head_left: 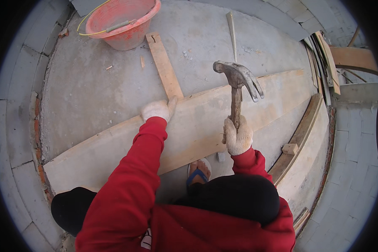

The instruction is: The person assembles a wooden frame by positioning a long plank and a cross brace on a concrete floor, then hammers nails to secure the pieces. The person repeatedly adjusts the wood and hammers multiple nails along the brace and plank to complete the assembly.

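My right hand (238, 136), in a pale knit glove, is wrapped round the wooden handle of a claw hammer (236, 77). The hammer stands upright above a long, wide wooden board (206, 115), its worn metal head at the top and its claw curving to the right. My left hand (156, 110), gloved too, grips the far edge of the board, with its thumb against the near end of a narrow wooden strip (163, 63). That strip runs away from the board, and a notch or hole shows near its far end. The left fingertips are partly hidden.
A red bucket (130, 35) with a yellow wire handle stands far left. A thin wood strip (232, 35) lies beyond the board. Curved timber (298, 132) with a small block (290, 148) lies right. Stacked planks (327, 63) lean by the block wall (344, 168). Chips dot the concrete.
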Available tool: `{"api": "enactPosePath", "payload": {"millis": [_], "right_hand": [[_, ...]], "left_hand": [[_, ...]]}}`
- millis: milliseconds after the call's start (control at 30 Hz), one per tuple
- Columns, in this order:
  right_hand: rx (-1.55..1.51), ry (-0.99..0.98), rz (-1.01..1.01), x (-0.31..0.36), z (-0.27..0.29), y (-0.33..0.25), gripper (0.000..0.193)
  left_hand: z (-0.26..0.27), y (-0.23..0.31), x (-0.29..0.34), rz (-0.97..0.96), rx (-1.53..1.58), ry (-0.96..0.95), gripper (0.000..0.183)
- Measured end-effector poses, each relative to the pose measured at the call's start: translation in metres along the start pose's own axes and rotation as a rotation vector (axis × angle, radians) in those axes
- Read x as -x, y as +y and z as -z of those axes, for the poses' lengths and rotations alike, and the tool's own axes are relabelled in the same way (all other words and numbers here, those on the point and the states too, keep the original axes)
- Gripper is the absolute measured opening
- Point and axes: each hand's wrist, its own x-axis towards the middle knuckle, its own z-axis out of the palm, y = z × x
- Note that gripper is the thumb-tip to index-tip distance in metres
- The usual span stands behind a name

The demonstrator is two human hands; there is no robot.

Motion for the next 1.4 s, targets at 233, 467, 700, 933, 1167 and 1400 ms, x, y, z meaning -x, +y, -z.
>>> {"api": "enactPosePath", "payload": {"millis": [233,467,700,933,1167,1400], "right_hand": [[0.491,-0.279,0.001,0.001,-0.017,0.025,0.033],[0.038,0.065,0.182,0.005,-0.004,-0.009,0.022],[0.527,-0.294,0.015,-0.001,-0.036,0.036,0.035],[0.180,-0.044,0.147,0.014,-0.023,-0.018,0.027],[0.523,-0.263,-0.079,-0.005,-0.033,0.047,0.039],[0.302,-0.081,0.017,0.010,-0.033,0.013,0.037]], "left_hand": [[0.009,0.004,0.000,-0.018,0.001,-0.033,0.077],[0.006,0.000,-0.002,-0.005,0.015,-0.073,0.076],[0.007,0.001,-0.003,-0.009,-0.001,-0.025,0.076],[-0.001,-0.001,-0.006,-0.022,0.004,-0.005,0.076],[0.005,0.003,-0.009,-0.036,0.009,-0.023,0.077],[-0.002,-0.002,-0.006,-0.012,0.044,-0.019,0.078]]}}
